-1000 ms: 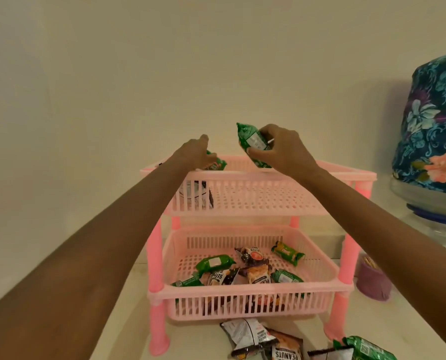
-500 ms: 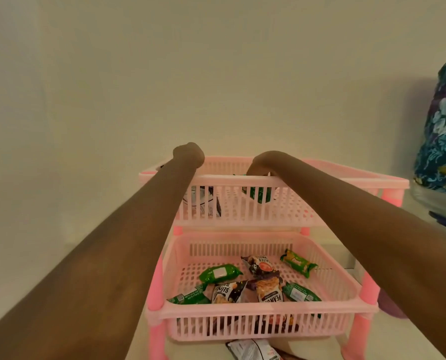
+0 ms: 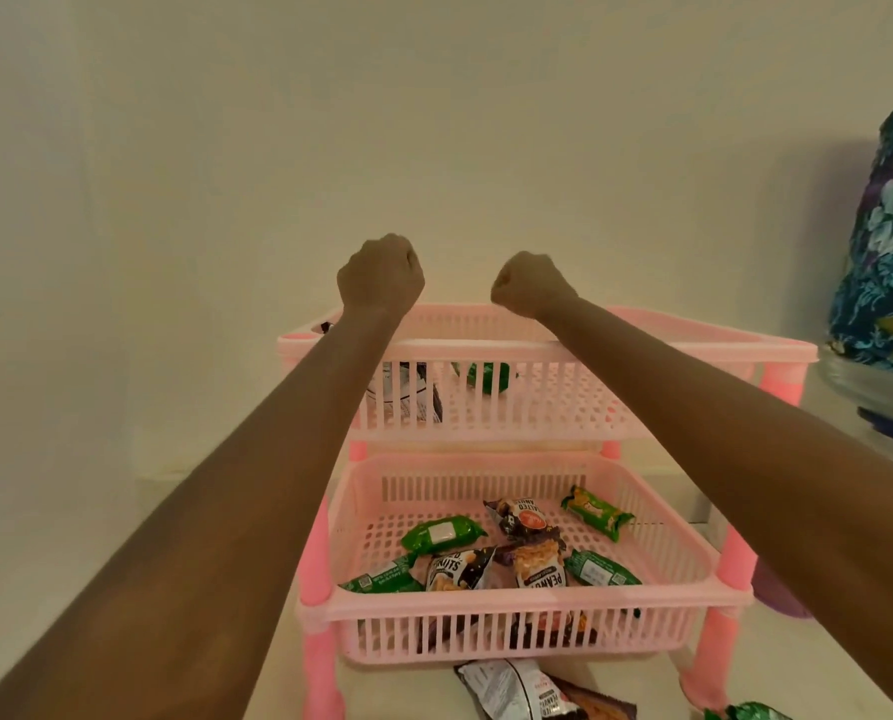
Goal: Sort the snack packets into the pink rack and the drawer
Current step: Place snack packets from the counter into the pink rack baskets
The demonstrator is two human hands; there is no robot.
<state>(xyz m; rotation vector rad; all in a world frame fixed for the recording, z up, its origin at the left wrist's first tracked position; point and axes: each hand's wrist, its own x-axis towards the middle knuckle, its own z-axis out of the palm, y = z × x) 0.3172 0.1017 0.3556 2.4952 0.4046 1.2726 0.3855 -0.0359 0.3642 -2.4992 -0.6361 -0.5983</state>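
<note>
A two-tier pink rack (image 3: 538, 350) stands in front of me against the wall. My left hand (image 3: 380, 275) and my right hand (image 3: 530, 284) hover just above its top tier, both curled into fists with nothing visible in them. In the top tier lie a green packet (image 3: 483, 377) and a black-and-white packet (image 3: 416, 394), seen through the slats. The lower tier (image 3: 538, 602) holds several packets: green ones (image 3: 442, 533) and peanut packets (image 3: 540, 563). No drawer is in view.
More packets lie on the counter under the rack's front: a dark peanut packet (image 3: 532, 691) and a green one (image 3: 751, 711). A floral-covered water jug (image 3: 886, 241) stands at the right, with a small purple cup (image 3: 777, 589) behind the rack's right leg.
Both hands carried green packets down into the top tier, let them go, and have risen above the rim as empty fists. The view has shifted closer to the rack.
</note>
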